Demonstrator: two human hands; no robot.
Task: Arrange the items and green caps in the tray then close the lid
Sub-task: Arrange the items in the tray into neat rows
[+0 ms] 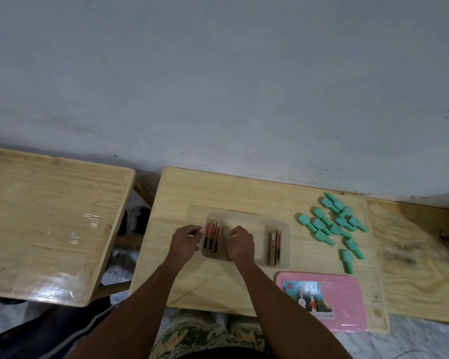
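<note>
Two hands work at a see-through tray (254, 224) on the middle wooden table (192, 193). Three slim boxes (212, 238) stand side by side at the tray's left end. A pair of boxes (275, 247) stands at its right end. The right hand (240, 244) curls its fingers round a fourth box (226, 230), right beside the three. The left hand (187, 242) is curled at the tray's left rim, and I cannot tell if it holds anything. Green caps (335, 226) lie in a heap on the table, right of the tray. The pink lid (347, 301) lies flat near the table's front edge.
</note>
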